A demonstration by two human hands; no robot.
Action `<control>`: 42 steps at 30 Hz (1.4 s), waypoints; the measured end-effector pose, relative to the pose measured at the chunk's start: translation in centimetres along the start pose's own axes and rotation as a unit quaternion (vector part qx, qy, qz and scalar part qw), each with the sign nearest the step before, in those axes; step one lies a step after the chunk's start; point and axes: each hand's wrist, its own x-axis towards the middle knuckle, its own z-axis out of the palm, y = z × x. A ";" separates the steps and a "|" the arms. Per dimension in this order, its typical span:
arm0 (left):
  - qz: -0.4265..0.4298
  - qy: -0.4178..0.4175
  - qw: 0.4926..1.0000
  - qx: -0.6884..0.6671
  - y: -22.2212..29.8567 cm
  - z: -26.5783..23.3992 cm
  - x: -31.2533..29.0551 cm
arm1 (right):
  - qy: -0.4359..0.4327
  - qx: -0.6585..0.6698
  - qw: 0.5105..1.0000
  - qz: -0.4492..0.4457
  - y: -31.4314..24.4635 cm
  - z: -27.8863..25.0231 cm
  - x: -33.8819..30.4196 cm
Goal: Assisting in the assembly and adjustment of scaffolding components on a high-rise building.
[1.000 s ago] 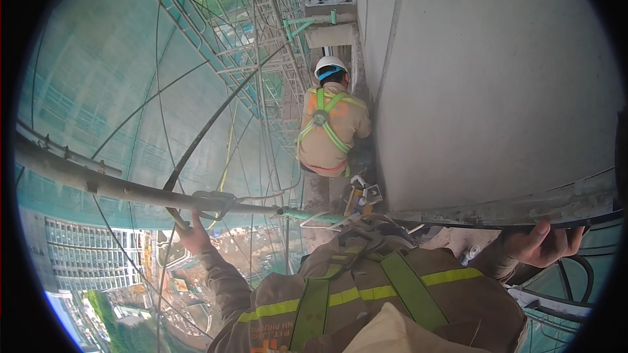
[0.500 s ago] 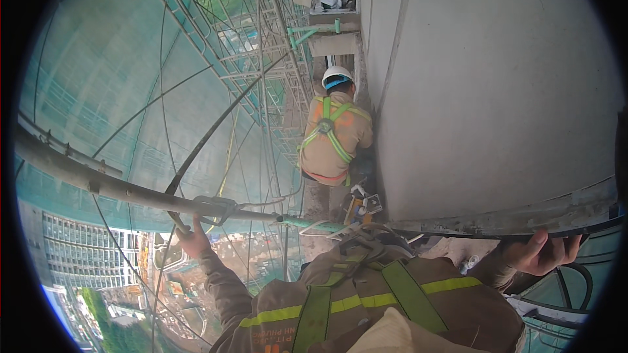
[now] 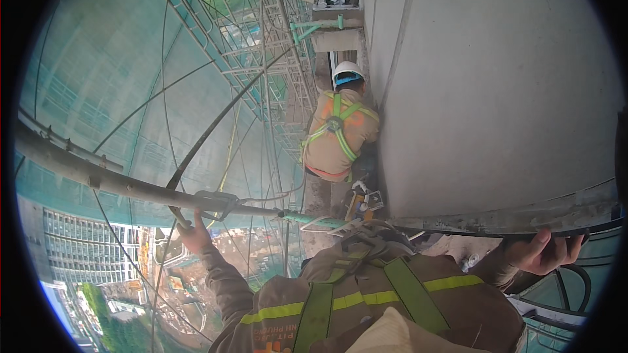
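Note:
My left hand [image 3: 195,238] is raised to a long grey scaffold tube [image 3: 140,189], its fingers bent up against the tube's underside. Beside those fingers is the lower end of a dark slanting bar [image 3: 199,144]. A large metal safety hook [image 3: 221,204] hangs over the tube just to the right, with a pale rope [image 3: 275,197] running from it. Far to the right, my right hand [image 3: 546,255] has its fingers curled at the lower edge of a grey wall [image 3: 497,91]. Parts of both hands' fingers are hidden from view.
A co-worker [image 3: 340,124] in a white helmet and green harness crouches ahead on the narrow walkway, close to the wall. Tools with yellow parts [image 3: 360,206] lie behind them. Green netting [image 3: 91,78] and scaffold frames stand at left, with buildings far below.
The co-worker has shifted slightly to the right. My view has tilted a little, while both my hands keep their places on the tube and at the wall's edge.

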 end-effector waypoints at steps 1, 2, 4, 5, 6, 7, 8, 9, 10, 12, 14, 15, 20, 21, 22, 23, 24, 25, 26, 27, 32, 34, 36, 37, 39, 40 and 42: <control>0.000 0.000 1.000 0.000 0.0 0.1 0.0 | 0.007 -0.002 1.000 -0.003 0.1 0.0 0.0; 0.003 0.005 1.000 -0.001 -0.2 0.1 0.0 | 0.014 -0.003 1.000 -0.005 0.1 0.1 0.0; 0.004 0.011 1.000 -0.003 -0.4 0.1 -0.1 | 0.009 -0.004 1.000 -0.004 0.3 -0.2 0.0; 0.004 0.006 1.000 -0.005 -0.3 0.2 -0.1 | 0.005 -0.008 1.000 -0.005 0.3 -0.3 0.0; 0.005 0.001 1.000 -0.007 -0.2 0.3 -0.1 | 0.006 -0.010 1.000 -0.007 0.1 -0.3 0.0; 0.007 -0.002 1.000 -0.006 -0.4 0.3 0.1 | 0.008 0.003 1.000 0.012 -0.3 -0.1 -0.1; 0.010 -0.008 1.000 -0.011 -0.2 0.5 0.2 | 0.011 0.014 0.999 0.027 -0.6 0.0 -0.1; 0.014 0.005 1.000 -0.018 0.0 0.3 -0.1 | 0.012 0.010 1.000 0.018 -0.6 -0.1 0.0; 0.024 0.003 1.000 -0.002 -0.9 0.9 0.6 | 0.008 0.015 1.000 0.023 -0.6 -0.2 0.0; 0.054 0.056 0.997 0.005 -1.8 1.2 0.8 | 0.002 0.018 1.000 0.018 -0.6 -0.3 -0.1; 0.003 0.005 1.000 0.016 -1.3 0.2 0.6 | -0.006 0.041 0.999 0.028 -0.6 -0.3 -0.2; 0.003 0.012 1.000 0.015 -1.5 0.4 0.6 | -0.006 0.047 0.998 0.032 -0.5 -0.5 -0.5; 0.024 0.062 0.998 0.001 -1.2 1.1 0.4 | 0.001 0.020 0.999 0.038 -0.5 -0.5 -0.5; 0.014 0.035 0.999 0.011 -0.7 0.8 0.3 | 0.006 0.028 0.999 0.043 -0.4 -0.6 -0.5; 0.004 0.009 1.000 0.021 -0.4 0.6 0.3 | 0.006 0.031 0.999 0.043 -0.2 -0.5 -0.4; 0.013 0.024 0.999 0.018 -0.2 0.5 0.1 | 0.006 0.037 0.999 0.030 -0.1 -0.4 -0.3; 0.009 0.026 0.999 0.019 0.0 0.1 -0.1 | 0.007 0.044 0.999 0.017 -0.1 -0.3 -0.2; -0.007 0.006 1.000 0.020 0.4 -0.2 -0.4 | 0.006 0.048 0.999 0.017 -0.1 -0.2 -0.2; -0.023 -0.013 0.999 0.021 1.0 -0.6 -0.5 | 0.014 0.054 0.998 0.029 -0.3 -0.2 -0.3; -0.015 -0.007 1.000 0.006 0.6 -0.2 -0.3 | 0.022 0.060 0.997 0.041 -0.4 -0.1 -0.3; -0.016 -0.003 1.000 0.014 0.5 -0.6 -0.7 | 0.001 0.053 0.998 0.030 -0.3 -0.4 -0.1; -0.009 0.003 1.000 0.009 0.4 -0.5 -0.5 | -0.002 0.045 0.999 0.018 -0.1 -0.5 -0.1; 0.008 0.018 1.000 0.002 0.5 -0.2 -0.3 | 0.001 0.045 0.999 0.017 0.0 -0.6 -0.1; 0.004 0.014 1.000 -0.004 0.6 -0.3 -0.3 | 0.003 0.043 0.999 0.015 0.0 -0.6 -0.2; 0.002 0.010 1.000 0.002 0.2 0.0 -0.2 | 0.008 0.040 0.999 0.017 0.0 -0.5 -0.2; -0.001 0.007 1.000 0.006 0.0 0.1 -0.1 | 0.014 0.039 0.999 0.019 0.0 -0.5 -0.2; 0.015 0.020 1.000 0.000 -0.5 0.4 -0.2 | 0.013 0.043 0.999 0.025 0.1 -0.5 -0.3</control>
